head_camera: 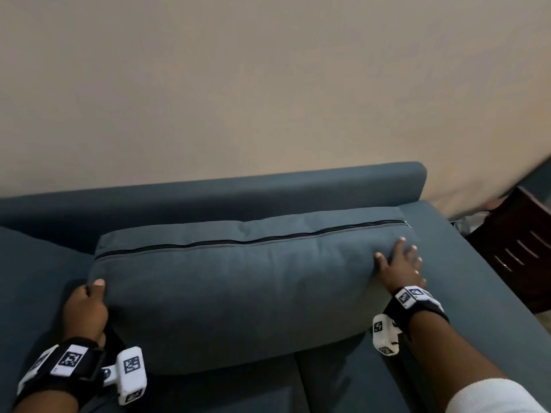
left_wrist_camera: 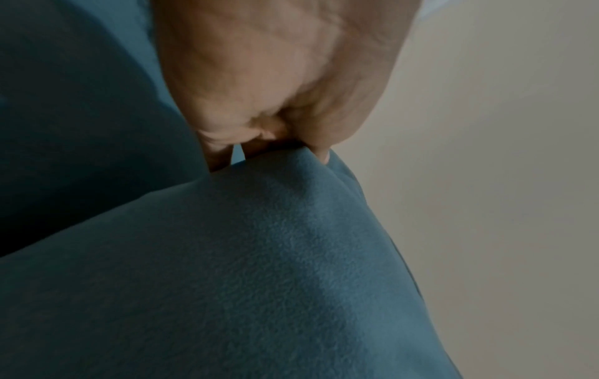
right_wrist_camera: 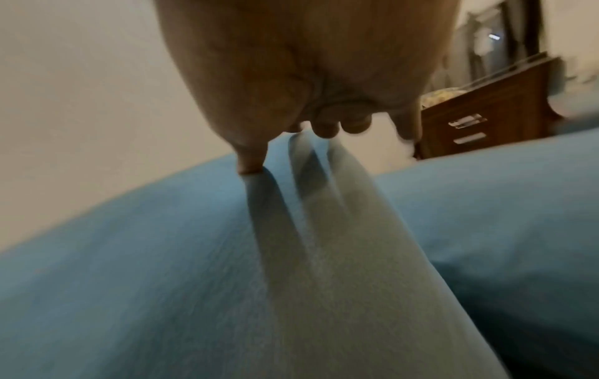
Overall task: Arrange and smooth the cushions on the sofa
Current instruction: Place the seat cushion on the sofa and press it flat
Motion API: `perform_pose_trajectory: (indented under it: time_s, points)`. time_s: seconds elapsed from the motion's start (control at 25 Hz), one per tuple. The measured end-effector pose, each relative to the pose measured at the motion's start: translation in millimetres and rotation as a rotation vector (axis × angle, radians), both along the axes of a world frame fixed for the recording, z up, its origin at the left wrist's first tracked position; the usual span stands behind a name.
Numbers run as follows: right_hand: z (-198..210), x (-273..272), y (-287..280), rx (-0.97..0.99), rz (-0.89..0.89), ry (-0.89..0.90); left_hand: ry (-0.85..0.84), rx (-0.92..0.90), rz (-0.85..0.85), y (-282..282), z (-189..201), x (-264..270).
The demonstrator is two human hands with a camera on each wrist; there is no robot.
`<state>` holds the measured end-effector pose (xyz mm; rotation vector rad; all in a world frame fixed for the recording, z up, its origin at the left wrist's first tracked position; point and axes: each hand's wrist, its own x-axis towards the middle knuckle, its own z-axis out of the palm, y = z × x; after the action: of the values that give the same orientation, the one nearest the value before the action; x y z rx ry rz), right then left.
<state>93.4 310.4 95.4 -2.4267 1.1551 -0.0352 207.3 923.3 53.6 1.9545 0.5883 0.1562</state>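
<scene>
A long teal back cushion (head_camera: 238,290) with a dark zipper along its upper edge lies tilted on the teal sofa (head_camera: 208,192), leaning toward the backrest. My left hand (head_camera: 86,308) grips the cushion's left end, thumb on the front face and fingers curled behind; in the left wrist view the left hand (left_wrist_camera: 269,143) pinches a fold of the cushion (left_wrist_camera: 259,269). My right hand (head_camera: 399,263) lies with spread, straight fingers on the cushion's right end. In the right wrist view the right hand (right_wrist_camera: 324,128) touches the cushion (right_wrist_camera: 227,282) with its fingertips.
A second teal cushion (head_camera: 32,278) sits at the left. The seat cushions (head_camera: 343,383) meet in a seam below the held cushion. A dark wooden drawer unit (head_camera: 515,248) stands just past the sofa's right arm (head_camera: 483,278). A beige wall rises behind the backrest.
</scene>
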Motion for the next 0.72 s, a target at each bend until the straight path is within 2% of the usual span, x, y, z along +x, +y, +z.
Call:
perform_pose_trajectory:
  time_s: [0.08, 0.12, 0.2, 0.36, 0.44, 0.72]
  points:
    - [-22.9, -11.4, -42.7, 0.279, -0.177, -0.204, 0.005, -0.093, 0.007, -8.8, 2.7, -9.4]
    - [-31.0, -13.0, -52.9, 0.354, -0.232, -0.276, 0.015, -0.109, 0.002, -9.8, -0.3, -10.9]
    - [-34.6, -12.1, -62.6, 0.415, -0.202, -0.345, 0.04, -0.047, 0.011, -14.8, -4.5, -19.5]
    - [-23.1, -13.5, -72.7, 0.258, -0.062, -0.285, 0.062, 0.111, 0.12, -33.7, 20.6, -63.8]
    - [-18.5, -27.4, -78.9, 0.186, -0.083, -0.274, 0.025, 0.131, 0.198, -37.2, 35.9, -82.1]
    - [-6.9, -149.5, -84.6, 0.169, -0.103, -0.423, -0.079, 0.286, 0.208, -11.7, 80.4, -200.0]
